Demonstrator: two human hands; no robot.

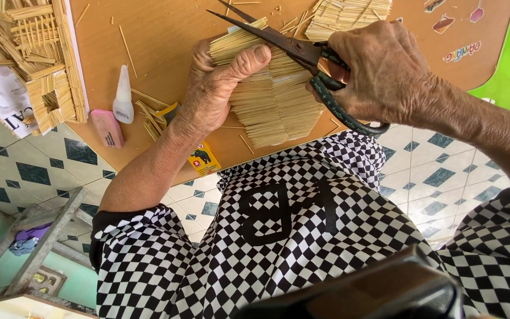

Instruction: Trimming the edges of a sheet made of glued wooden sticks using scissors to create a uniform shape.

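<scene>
Bare board (166, 35) between the stick panel (273, 97) and the glue bottle (123, 97): open passage there, only stray sticks scattered. Left edge blocked by a stick lattice structure (36, 59), with a pink eraser (108, 128) just beside the bottle. Scissors (302, 56) lie across the panel's top, blades apart. Another stick bundle (349, 15) crowds the far edge.

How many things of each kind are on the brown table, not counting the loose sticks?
Scissors, in the right hand: 1
Stick panel, under the left hand: 1
Stick lattice structure: 1
White glue bottle: 1
Pink eraser: 1
Small yellow box: 1
Total: 6
</scene>
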